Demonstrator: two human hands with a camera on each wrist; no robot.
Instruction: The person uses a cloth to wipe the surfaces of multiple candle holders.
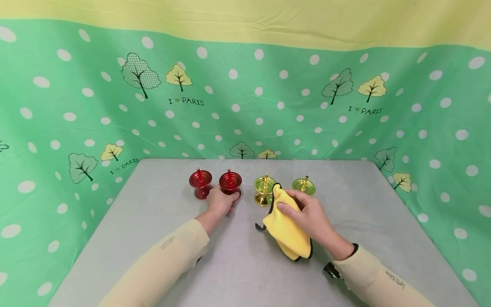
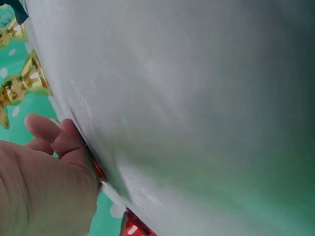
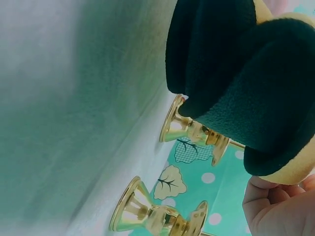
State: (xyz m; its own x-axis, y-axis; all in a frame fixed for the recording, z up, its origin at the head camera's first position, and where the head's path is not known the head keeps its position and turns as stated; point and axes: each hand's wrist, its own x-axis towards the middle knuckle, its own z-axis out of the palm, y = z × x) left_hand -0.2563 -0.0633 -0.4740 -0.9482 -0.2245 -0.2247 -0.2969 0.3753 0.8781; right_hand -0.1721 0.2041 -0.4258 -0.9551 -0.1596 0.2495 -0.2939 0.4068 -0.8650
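My left hand (image 1: 220,202) grips the lower part of the right-hand red metal candle holder (image 1: 231,181), which stands on the table. Just left of it stands a second red candle holder (image 1: 200,180). Between thumb and fingers, my right hand (image 1: 312,215) pinches a yellow cloth (image 1: 287,230) with black edging, hanging down in folds. Its dark side (image 3: 275,93) fills much of the right wrist view. A gold candle holder (image 1: 264,199) stands beside the cloth's top. Another gold candle holder (image 1: 304,186) is partly hidden behind my right hand.
All the holders stand toward the back of the grey table (image 1: 153,230). A green and yellow curtain (image 1: 245,94) with white dots and trees hangs behind and along the sides. A black strap end (image 1: 332,270) hangs below my right wrist.
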